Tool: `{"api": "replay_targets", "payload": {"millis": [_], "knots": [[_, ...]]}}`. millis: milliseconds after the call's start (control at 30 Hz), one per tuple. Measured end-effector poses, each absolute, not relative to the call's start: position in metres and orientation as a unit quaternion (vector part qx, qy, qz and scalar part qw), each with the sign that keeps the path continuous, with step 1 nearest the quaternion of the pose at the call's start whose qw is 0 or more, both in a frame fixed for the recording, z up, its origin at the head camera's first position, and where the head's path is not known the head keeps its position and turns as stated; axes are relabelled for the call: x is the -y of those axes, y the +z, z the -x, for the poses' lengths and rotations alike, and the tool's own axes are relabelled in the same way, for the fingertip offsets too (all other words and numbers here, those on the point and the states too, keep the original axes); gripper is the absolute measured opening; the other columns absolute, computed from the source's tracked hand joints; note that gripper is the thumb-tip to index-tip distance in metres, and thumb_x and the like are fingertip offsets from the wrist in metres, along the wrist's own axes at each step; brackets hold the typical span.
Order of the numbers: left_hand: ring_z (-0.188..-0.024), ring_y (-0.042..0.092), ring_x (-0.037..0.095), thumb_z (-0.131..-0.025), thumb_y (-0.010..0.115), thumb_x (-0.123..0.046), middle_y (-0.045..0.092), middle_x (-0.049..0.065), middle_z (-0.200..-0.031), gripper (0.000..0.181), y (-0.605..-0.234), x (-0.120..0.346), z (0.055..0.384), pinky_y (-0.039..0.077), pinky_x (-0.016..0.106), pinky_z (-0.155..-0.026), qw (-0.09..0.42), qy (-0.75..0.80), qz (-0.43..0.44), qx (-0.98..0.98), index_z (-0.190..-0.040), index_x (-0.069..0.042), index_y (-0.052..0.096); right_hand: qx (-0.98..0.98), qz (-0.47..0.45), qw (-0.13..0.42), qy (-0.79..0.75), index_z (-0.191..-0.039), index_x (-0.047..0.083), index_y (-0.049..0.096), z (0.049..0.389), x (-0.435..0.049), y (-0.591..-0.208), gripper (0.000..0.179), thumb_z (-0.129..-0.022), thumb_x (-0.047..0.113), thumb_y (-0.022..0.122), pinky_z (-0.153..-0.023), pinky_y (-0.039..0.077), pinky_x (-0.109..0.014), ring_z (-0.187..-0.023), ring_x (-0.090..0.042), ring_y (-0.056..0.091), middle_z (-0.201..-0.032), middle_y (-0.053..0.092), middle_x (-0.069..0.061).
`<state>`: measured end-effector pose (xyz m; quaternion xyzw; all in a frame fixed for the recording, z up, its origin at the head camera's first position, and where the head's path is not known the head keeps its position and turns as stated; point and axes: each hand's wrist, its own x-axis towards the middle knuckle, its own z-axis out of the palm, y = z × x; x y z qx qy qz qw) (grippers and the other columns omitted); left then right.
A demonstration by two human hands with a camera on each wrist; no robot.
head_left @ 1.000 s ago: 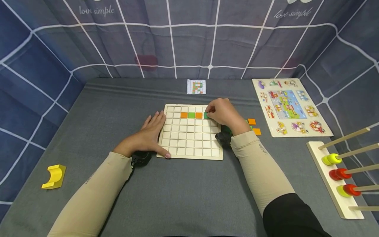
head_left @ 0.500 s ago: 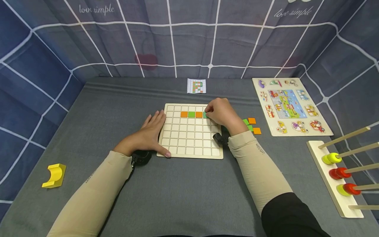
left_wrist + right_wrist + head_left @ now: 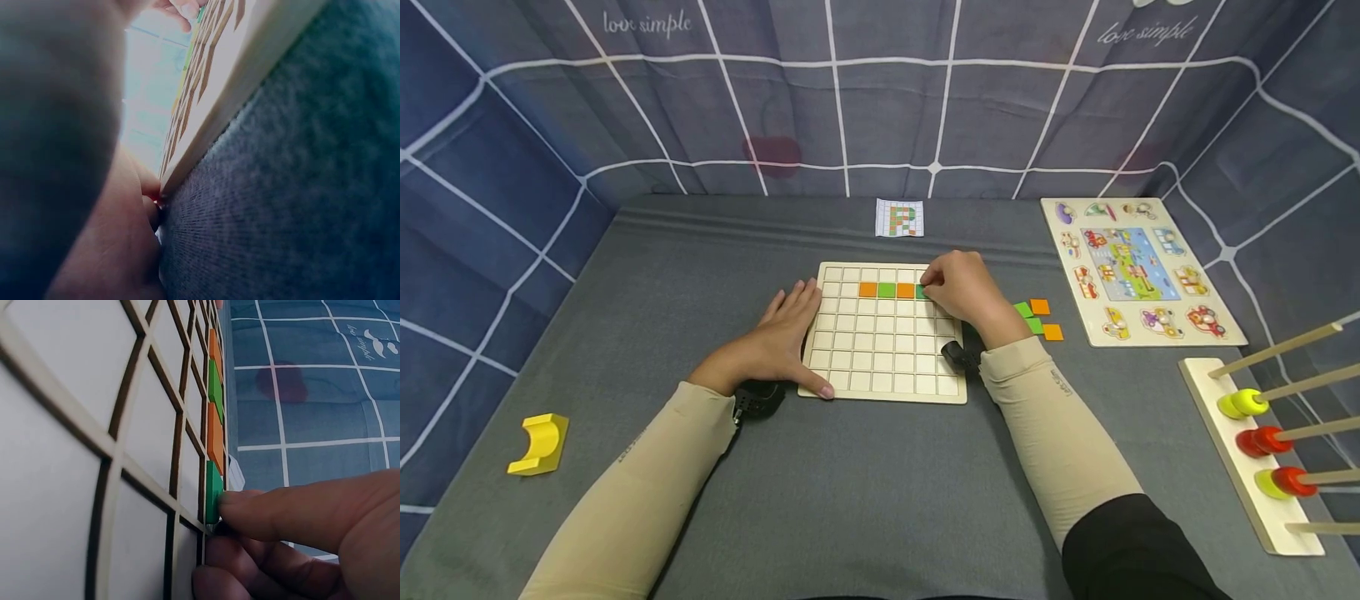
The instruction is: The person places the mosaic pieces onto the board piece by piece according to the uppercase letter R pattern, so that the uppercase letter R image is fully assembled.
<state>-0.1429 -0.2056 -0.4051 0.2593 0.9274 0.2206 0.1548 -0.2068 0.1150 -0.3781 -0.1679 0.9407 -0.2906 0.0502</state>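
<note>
Right hand (image 3: 964, 287) pinches dark-green square tile (image 3: 214, 492), right end of tile row (image 3: 887, 290) on wooden grid board (image 3: 882, 342). Tile sides look parallel to grid; row's long axis left-right. Can't tell if fully seated. Left hand (image 3: 778, 337) spread at board's left edge.

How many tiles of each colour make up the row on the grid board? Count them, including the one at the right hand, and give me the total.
Orange tiles: 2
Light green tile: 1
Dark green tile, touched by the right hand: 1
Total: 4
</note>
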Motion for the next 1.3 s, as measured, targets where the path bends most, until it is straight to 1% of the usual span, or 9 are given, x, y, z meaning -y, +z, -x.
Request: {"api": "replay_targets", "payload": {"millis": [100, 367, 567, 800, 1067, 1300], "knots": [[-0.157, -0.015, 0.035, -0.060, 0.094, -0.071, -0.013, 0.023, -0.172, 0.162, -0.405, 0.205, 0.143, -0.013, 0.050, -0.122, 0.156, 0.221, -0.258, -0.928, -0.165, 0.006, -0.004, -0.939, 0.167, 0.043, -0.296, -0.104, 0.002, 0.082, 0.206, -0.116, -0.379, 0.011, -0.096, 0.003, 0.074, -0.088, 0.051, -0.042, -0.095, -0.028, 0.064, -0.095, 0.076, -0.008], [-0.157, -0.015, 0.035, -0.061, 0.093, -0.070, -0.015, 0.023, -0.171, 0.162, -0.403, 0.204, 0.142, -0.013, 0.051, -0.122, 0.159, 0.227, -0.257, -0.926, -0.164, 0.007, -0.005, -0.936, 0.173, 0.029, -0.307, -0.105, 0.001, 0.081, 0.205, -0.120, -0.377, 0.012, -0.095, 0.003, 0.075, -0.085, 0.051, -0.040, -0.090, -0.026, 0.065, -0.094, 0.076, -0.009], [-0.157, -0.015, 0.036, -0.061, 0.094, -0.070, -0.014, 0.023, -0.171, 0.162, -0.401, 0.203, 0.141, -0.013, 0.051, -0.122, 0.160, 0.221, -0.259, -0.927, -0.164, 0.008, -0.004, -0.932, 0.175, 0.024, -0.315, -0.106, 0.002, 0.081, 0.203, -0.126, -0.377, 0.012, -0.096, 0.007, 0.076, -0.082, 0.052, -0.040, -0.088, -0.025, 0.065, -0.093, 0.075, -0.009], [-0.157, -0.015, 0.036, -0.061, 0.094, -0.070, -0.014, 0.024, -0.171, 0.162, -0.402, 0.203, 0.142, -0.013, 0.051, -0.122, 0.159, 0.219, -0.257, -0.928, -0.164, 0.008, -0.004, -0.931, 0.171, 0.019, -0.323, -0.106, 0.002, 0.080, 0.202, -0.139, -0.380, 0.011, -0.098, 0.006, 0.074, -0.082, 0.053, -0.042, -0.088, -0.026, 0.065, -0.095, 0.074, -0.010], [-0.157, -0.015, 0.035, -0.060, 0.093, -0.071, -0.015, 0.023, -0.171, 0.163, -0.403, 0.204, 0.141, -0.013, 0.051, -0.122, 0.161, 0.218, -0.257, -0.928, -0.164, 0.007, -0.005, -0.928, 0.165, 0.008, -0.334, -0.105, 0.002, 0.081, 0.200, -0.153, -0.381, 0.010, -0.097, 0.006, 0.076, -0.082, 0.052, -0.043, -0.086, -0.026, 0.066, -0.094, 0.075, -0.010], [-0.157, -0.015, 0.036, -0.061, 0.094, -0.070, -0.014, 0.023, -0.171, 0.162, -0.402, 0.204, 0.141, -0.013, 0.051, -0.122, 0.161, 0.220, -0.255, -0.928, -0.164, 0.007, -0.004, -0.930, 0.151, 0.010, -0.335, -0.108, 0.001, 0.080, 0.195, -0.165, -0.380, 0.012, -0.100, 0.008, 0.074, -0.082, 0.053, -0.047, -0.087, -0.028, 0.066, -0.096, 0.075, -0.011]]}}
